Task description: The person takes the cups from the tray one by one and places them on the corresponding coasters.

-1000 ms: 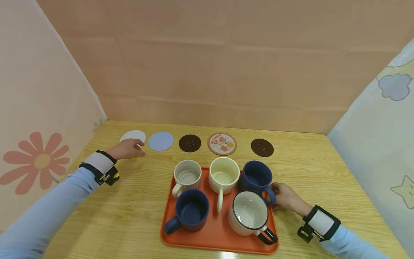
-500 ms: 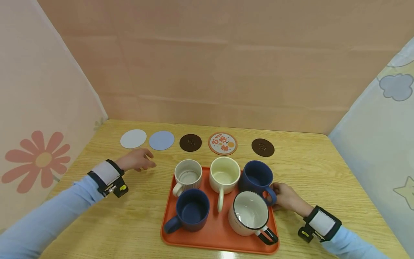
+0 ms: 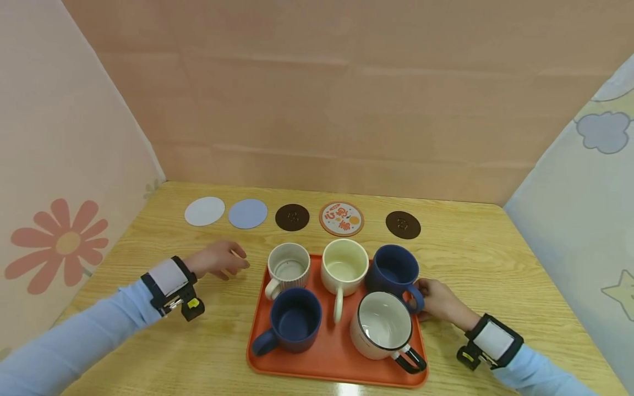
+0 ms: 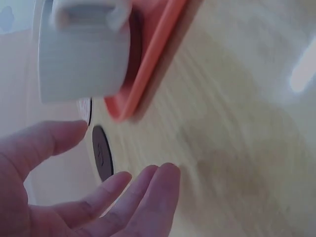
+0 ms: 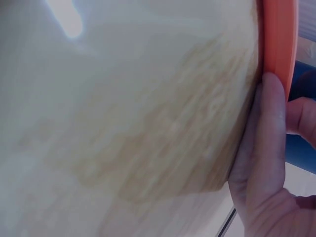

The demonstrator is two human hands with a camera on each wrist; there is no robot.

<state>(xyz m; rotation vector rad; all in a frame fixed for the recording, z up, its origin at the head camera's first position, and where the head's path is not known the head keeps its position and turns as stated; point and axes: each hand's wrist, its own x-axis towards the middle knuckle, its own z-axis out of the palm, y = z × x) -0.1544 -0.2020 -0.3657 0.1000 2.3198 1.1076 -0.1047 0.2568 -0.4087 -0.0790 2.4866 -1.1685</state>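
Observation:
My left hand (image 3: pixel 218 259) hovers over the table to the left of the orange tray (image 3: pixel 333 360), its fingers spread and holding nothing. In the left wrist view its thumb and fingers stand apart below the grey ribbed mug (image 4: pixel 84 59). My right hand (image 3: pixel 436 300) is at the tray's right edge, beside the handle of a dark blue mug (image 3: pixel 393 269). The right wrist view shows it pinching the tray rim (image 5: pixel 279 39), with fingers (image 5: pixel 269 128) along the outside and the thumb on the mug side.
Also on the tray stand a cream mug (image 3: pixel 344 267), a second blue mug (image 3: pixel 295 319) and a white mug with a black rim (image 3: pixel 380 327). Behind it lies a row of round coasters, including a white one (image 3: pixel 205 211) and a patterned one (image 3: pixel 342 219). Paper-covered walls (image 3: pixel 317 99) enclose the table.
My left hand has moved away from the white coaster, toward the right and nearer to the tray's left side. The right hand, the tray and the mugs have stayed in place.

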